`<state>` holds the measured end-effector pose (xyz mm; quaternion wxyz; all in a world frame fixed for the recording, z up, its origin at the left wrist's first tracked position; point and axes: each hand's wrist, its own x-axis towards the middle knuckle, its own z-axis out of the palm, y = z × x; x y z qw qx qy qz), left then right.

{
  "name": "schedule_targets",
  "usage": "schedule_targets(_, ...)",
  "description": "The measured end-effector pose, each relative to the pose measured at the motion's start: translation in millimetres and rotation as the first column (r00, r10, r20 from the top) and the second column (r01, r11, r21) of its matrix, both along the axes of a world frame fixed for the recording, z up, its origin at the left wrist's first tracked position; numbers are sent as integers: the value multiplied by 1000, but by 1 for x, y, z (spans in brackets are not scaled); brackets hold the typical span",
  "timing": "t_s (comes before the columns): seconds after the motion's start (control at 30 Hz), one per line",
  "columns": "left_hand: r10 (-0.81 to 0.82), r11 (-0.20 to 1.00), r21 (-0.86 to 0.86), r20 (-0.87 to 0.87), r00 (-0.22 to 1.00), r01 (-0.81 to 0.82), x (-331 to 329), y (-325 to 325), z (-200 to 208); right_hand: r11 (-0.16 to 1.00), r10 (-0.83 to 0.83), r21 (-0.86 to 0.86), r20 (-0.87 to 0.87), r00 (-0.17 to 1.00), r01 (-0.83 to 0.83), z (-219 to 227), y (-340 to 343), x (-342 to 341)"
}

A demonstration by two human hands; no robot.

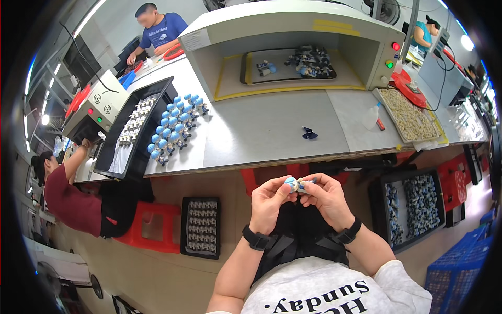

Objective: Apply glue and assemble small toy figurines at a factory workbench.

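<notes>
In front of my lap, my left hand and my right hand meet around a small toy figurine. Its round light-blue head sits in the thumb and fingers of the left hand. Its white and blue body is pinched by the right; whether head and body are fully joined cannot be made out. On the table beyond, a small dark-blue piece lies by itself. To the left stand rows of figurines with blue round heads. Beside them a black tray contains rows of white and dark figurine parts.
A box-shaped machine with an open front holds a tray of loose dark-blue parts. A tray of cream pieces is at the right. Below are a black crate of blue parts, a red stool and a tray. People work nearby.
</notes>
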<state>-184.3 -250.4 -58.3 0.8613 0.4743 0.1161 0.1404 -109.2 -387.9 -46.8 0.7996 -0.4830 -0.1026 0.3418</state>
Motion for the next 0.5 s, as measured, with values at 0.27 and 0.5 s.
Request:
schedule_targets(0.27, -1, 1000, -3, -10, 1000, 1, 0, -1, -2, 1000, -9, -12, 9, 1000, 9, 0, 0, -2)
schedule_targets(0.5, 9, 1000, -6, -12, 1000, -9, -2, 1, -4, 999, -8, -34, 6, 1000, 8, 0, 1, -3)
